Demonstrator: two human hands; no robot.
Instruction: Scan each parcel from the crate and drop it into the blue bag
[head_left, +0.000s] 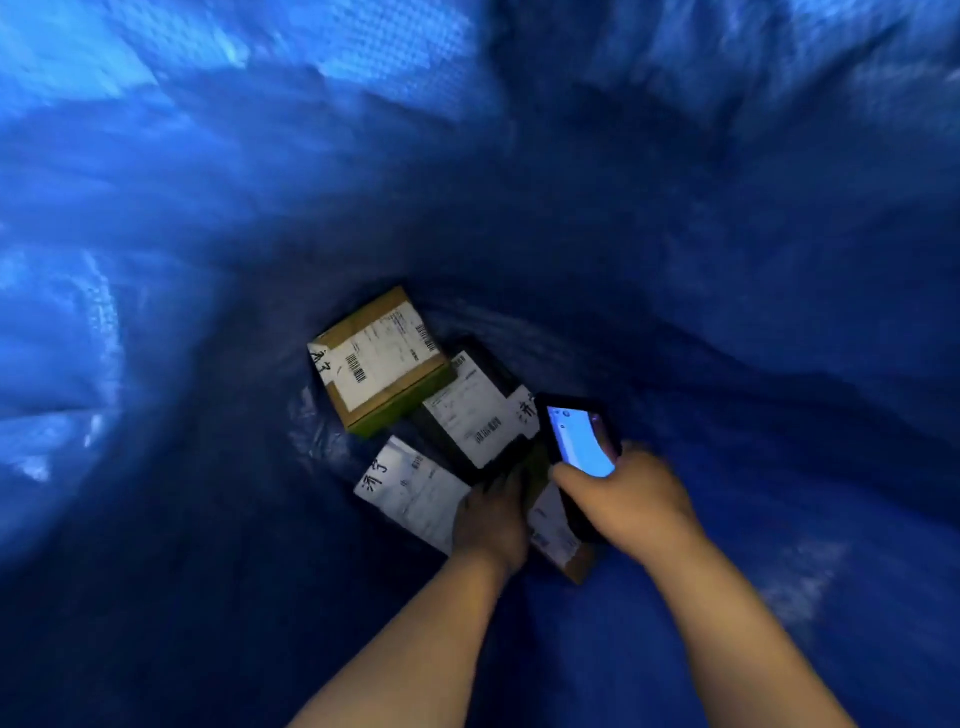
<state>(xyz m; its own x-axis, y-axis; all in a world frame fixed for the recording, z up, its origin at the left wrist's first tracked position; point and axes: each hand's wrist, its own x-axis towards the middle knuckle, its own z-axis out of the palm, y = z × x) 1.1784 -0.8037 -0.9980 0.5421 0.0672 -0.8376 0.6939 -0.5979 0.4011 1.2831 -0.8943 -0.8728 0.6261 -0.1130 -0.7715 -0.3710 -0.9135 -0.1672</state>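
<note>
Deep in the blue bag, a dark parcel with a white shipping label lies at the middle of the heap on the bottom. The left hand reaches down to its near edge, fingers bent over that edge and touching it; whether they truly grip it or only rest there cannot be told, since the fingertips are in shadow. Just right of this parcel the right hand holds a handheld scanner, fingers wrapped round its dark body and the thumb lying along the left side of its lit blue screen. To the far left of the dark parcel sits a brown cardboard box with green sides and a barcode label, touching it. Near left, a flat white-labelled parcel is partly covered by the left hand. A further brown parcel shows between the two wrists. The bag's woven blue walls rise on every side.
</note>
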